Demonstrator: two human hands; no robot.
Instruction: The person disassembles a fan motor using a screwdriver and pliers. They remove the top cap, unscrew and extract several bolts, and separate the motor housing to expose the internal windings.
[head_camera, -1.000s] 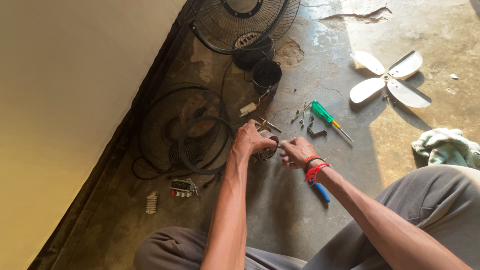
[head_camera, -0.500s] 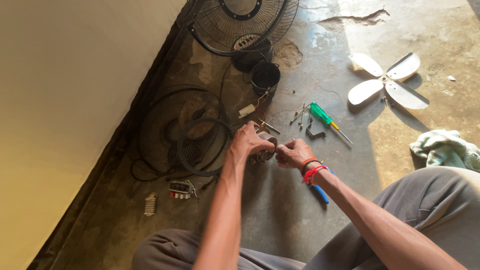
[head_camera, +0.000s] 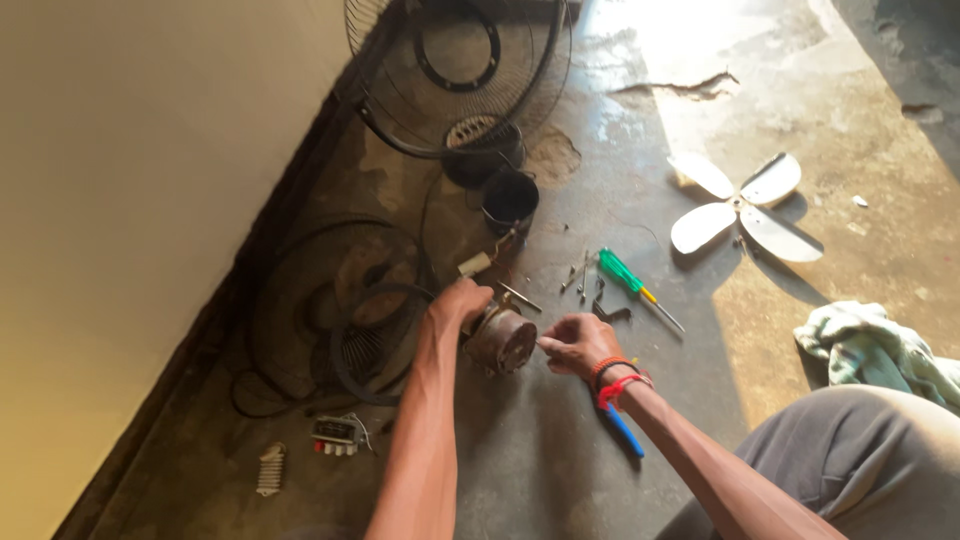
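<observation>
- Down on the concrete floor (head_camera: 560, 470), near the wall (head_camera: 130, 200), lies a round brown fan motor (head_camera: 503, 340).
- Left hand (head_camera: 458, 304) curls its fingers closed over the motor's left side.
- Right hand (head_camera: 578, 346), pinched shut, touches the motor's right edge; what it grips is too small to tell.
- Just beyond lie loose screws (head_camera: 577, 276) and a green screwdriver (head_camera: 630, 282).
- Farther off: white fan blade (head_camera: 735, 207), wire fan guard (head_camera: 455, 75), crumpled cloth (head_camera: 870, 350).
</observation>
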